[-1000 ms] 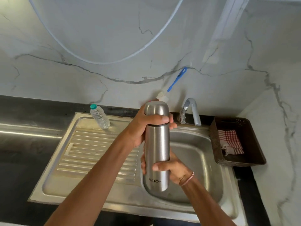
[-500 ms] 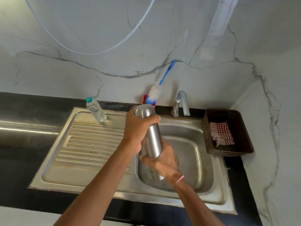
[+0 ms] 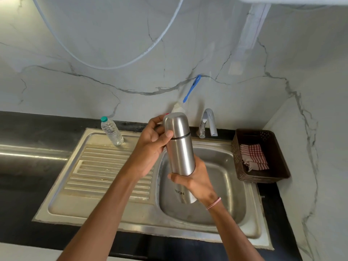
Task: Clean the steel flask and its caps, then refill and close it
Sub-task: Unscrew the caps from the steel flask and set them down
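Observation:
I hold a steel flask (image 3: 181,155) almost upright above the sink basin (image 3: 226,178). Its domed steel cap (image 3: 176,125) sits on top, above a dark seam. My left hand (image 3: 150,146) wraps around the cap and the flask's neck, thumb across the seam. My right hand (image 3: 195,180) grips the lower body from behind, just above the printed logo. The flask's base hangs inside the basin's outline, clear of the bottom.
A curved tap (image 3: 208,122) stands behind the basin. A blue-handled bottle brush (image 3: 190,91) leans on the marble wall. A small water bottle (image 3: 112,131) stands at the drainboard's (image 3: 105,172) far corner. A brown basket (image 3: 263,157) with a checked cloth (image 3: 254,157) sits to the right.
The flask was tipped towards me half a second ago and now stands nearly upright again. My left hand has loosened from covering the cap to holding its side.

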`<state>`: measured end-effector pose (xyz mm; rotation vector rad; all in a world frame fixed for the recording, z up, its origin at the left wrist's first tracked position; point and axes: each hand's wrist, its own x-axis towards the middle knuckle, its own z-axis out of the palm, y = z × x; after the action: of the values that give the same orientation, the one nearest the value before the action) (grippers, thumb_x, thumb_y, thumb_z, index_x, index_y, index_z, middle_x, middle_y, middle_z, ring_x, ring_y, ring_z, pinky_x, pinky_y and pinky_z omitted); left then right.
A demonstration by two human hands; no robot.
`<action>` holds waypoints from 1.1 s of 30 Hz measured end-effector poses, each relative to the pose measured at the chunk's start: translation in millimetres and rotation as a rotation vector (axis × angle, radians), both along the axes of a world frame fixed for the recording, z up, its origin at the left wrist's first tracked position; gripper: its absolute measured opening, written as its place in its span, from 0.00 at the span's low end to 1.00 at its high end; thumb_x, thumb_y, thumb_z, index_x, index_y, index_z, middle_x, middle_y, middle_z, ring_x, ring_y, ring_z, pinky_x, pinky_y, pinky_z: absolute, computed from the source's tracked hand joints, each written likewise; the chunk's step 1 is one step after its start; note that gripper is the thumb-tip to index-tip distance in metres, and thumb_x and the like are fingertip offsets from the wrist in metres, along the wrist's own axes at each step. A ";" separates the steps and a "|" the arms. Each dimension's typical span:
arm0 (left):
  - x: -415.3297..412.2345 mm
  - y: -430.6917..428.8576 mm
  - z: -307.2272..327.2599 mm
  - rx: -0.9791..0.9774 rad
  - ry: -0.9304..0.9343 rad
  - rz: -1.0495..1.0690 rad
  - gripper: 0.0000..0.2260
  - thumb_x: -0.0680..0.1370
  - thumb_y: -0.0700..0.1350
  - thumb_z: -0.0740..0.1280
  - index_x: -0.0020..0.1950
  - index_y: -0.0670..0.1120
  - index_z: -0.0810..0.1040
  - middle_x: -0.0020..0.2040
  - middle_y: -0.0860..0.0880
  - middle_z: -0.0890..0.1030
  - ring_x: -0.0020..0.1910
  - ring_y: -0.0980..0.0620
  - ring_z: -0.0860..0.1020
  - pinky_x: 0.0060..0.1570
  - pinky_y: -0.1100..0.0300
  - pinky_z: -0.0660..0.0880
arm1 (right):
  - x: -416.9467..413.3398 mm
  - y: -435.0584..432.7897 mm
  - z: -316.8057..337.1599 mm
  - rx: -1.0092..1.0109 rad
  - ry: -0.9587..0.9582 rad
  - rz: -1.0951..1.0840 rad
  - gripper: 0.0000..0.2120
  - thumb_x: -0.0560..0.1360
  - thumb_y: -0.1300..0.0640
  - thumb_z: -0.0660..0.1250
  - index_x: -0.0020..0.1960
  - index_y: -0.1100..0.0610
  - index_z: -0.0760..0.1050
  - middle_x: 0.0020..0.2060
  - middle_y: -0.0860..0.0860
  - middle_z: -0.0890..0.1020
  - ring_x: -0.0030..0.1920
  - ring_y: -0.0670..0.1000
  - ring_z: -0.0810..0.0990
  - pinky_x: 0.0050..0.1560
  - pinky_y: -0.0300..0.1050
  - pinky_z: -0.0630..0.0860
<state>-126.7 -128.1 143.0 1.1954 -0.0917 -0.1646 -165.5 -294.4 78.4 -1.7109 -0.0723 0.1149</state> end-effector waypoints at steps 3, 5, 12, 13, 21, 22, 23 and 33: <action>1.5 -2.2 8.5 0.169 -0.028 0.093 0.30 0.70 0.43 0.80 0.69 0.50 0.73 0.56 0.49 0.84 0.56 0.54 0.83 0.53 0.60 0.80 | 0.0 1.9 2.1 -0.071 -0.008 -0.053 0.28 0.58 0.52 0.82 0.55 0.50 0.76 0.41 0.45 0.83 0.39 0.46 0.83 0.37 0.41 0.79; 1.4 -5.7 15.1 0.317 -0.070 0.177 0.31 0.67 0.45 0.83 0.68 0.52 0.77 0.55 0.50 0.84 0.53 0.55 0.83 0.51 0.61 0.80 | -1.8 4.2 0.8 -0.160 -0.026 -0.096 0.29 0.57 0.48 0.82 0.55 0.48 0.76 0.41 0.45 0.83 0.38 0.47 0.83 0.36 0.46 0.81; -4.7 -12.9 14.7 0.366 -0.048 0.107 0.32 0.70 0.60 0.76 0.70 0.52 0.71 0.64 0.49 0.81 0.62 0.52 0.81 0.61 0.50 0.79 | -7.0 10.4 0.3 -0.269 -0.084 -0.121 0.30 0.58 0.46 0.82 0.56 0.48 0.74 0.42 0.45 0.83 0.39 0.46 0.83 0.36 0.45 0.82; -6.6 -9.2 13.8 0.291 -0.062 0.037 0.30 0.76 0.59 0.71 0.74 0.52 0.68 0.69 0.48 0.79 0.67 0.51 0.79 0.66 0.50 0.76 | -6.8 10.6 1.0 -0.255 -0.087 -0.131 0.30 0.58 0.46 0.82 0.56 0.48 0.75 0.42 0.45 0.83 0.39 0.47 0.83 0.38 0.48 0.82; -12.0 3.3 23.8 0.297 -0.129 0.106 0.26 0.79 0.38 0.73 0.76 0.47 0.71 0.62 0.49 0.81 0.60 0.57 0.81 0.57 0.63 0.77 | -5.9 12.6 6.1 -0.229 -0.114 -0.151 0.33 0.60 0.42 0.82 0.60 0.47 0.74 0.44 0.45 0.83 0.41 0.47 0.83 0.40 0.48 0.83; -12.1 1.4 25.7 0.308 -0.126 0.130 0.26 0.78 0.37 0.73 0.75 0.47 0.72 0.61 0.49 0.82 0.58 0.57 0.82 0.56 0.64 0.78 | -6.1 14.3 7.0 -0.221 -0.115 -0.153 0.33 0.60 0.39 0.82 0.60 0.47 0.73 0.44 0.45 0.83 0.41 0.47 0.83 0.40 0.50 0.83; -11.9 0.0 26.7 0.324 -0.129 0.152 0.25 0.77 0.38 0.74 0.73 0.47 0.74 0.60 0.49 0.83 0.57 0.56 0.83 0.55 0.63 0.78 | -6.6 16.0 8.5 -0.209 -0.119 -0.152 0.33 0.61 0.38 0.81 0.60 0.47 0.73 0.44 0.45 0.83 0.41 0.47 0.83 0.40 0.50 0.83; -15.6 -8.0 28.4 0.813 -0.304 0.333 0.33 0.64 0.56 0.84 0.62 0.53 0.71 0.48 0.57 0.81 0.44 0.62 0.81 0.42 0.68 0.77 | 2.3 25.7 23.9 -0.301 -0.273 -0.158 0.31 0.64 0.41 0.80 0.61 0.47 0.71 0.44 0.43 0.84 0.42 0.43 0.83 0.44 0.25 0.71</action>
<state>-142.2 -136.1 171.4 2.0201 -0.0929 0.3075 -163.2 -268.7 102.2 -2.0172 -0.1265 -0.2372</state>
